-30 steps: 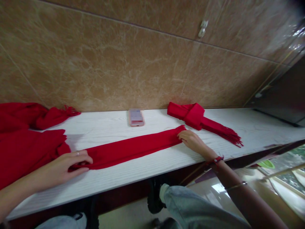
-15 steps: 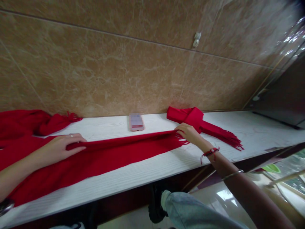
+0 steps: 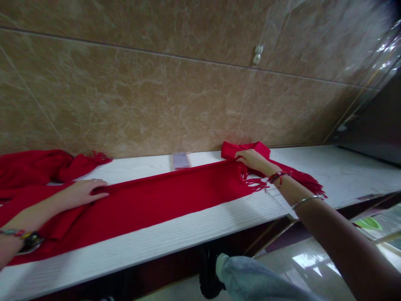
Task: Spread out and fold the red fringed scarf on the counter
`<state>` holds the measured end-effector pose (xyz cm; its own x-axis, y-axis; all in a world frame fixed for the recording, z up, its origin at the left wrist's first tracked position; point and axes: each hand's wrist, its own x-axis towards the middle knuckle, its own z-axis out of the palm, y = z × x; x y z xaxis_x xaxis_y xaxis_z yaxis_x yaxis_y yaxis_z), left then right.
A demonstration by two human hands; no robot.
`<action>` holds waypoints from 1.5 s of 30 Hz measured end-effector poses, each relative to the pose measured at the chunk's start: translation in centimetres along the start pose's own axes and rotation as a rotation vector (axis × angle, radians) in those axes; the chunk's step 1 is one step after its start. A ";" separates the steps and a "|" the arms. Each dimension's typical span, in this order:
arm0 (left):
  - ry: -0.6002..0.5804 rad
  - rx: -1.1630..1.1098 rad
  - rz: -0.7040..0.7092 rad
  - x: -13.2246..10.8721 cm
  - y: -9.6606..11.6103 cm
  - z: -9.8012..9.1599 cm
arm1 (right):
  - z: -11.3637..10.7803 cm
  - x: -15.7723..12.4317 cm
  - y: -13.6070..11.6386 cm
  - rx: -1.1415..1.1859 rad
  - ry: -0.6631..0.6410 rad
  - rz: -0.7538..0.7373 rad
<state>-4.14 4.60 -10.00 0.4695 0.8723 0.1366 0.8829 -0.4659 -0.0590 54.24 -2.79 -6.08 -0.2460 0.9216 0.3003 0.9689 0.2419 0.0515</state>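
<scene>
A long red scarf (image 3: 163,190) lies stretched along the white board, its fringe spread near the right end. My right hand (image 3: 252,161) pinches the scarf's far edge close to that fringed end. At the left, my left hand (image 3: 79,193) grips the same far edge, with its thumb on the near side and its fingers over the top. Under the left wrist the cloth is bunched in folds. Behind my right hand lies a folded red scarf (image 3: 261,148), partly covered by the hand, its fringe pointing right.
A phone (image 3: 181,160) lies by the tiled wall (image 3: 150,104), its lower edge covered by the scarf. More crumpled red cloth (image 3: 34,165) lies at the back left. The white board (image 3: 163,232) ends at a front edge above my leg (image 3: 250,276). A dark box-like object (image 3: 376,129) stands far right.
My right hand has moved away from me, raising the scarf's far edge toward the wall, so the cloth lies wider and now overlaps the phone. The left hand keeps its grip.
</scene>
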 end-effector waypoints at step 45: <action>-0.027 -0.118 0.122 -8.0 6.3 -1.2 | 4.5 -12.4 -3.0 -0.133 0.104 -0.238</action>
<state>-2.31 -5.50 -10.29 0.5744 0.8113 0.1091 0.8126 -0.5812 0.0435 54.28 -13.59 -14.28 -0.4695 0.8060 0.3603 0.8808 0.3993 0.2544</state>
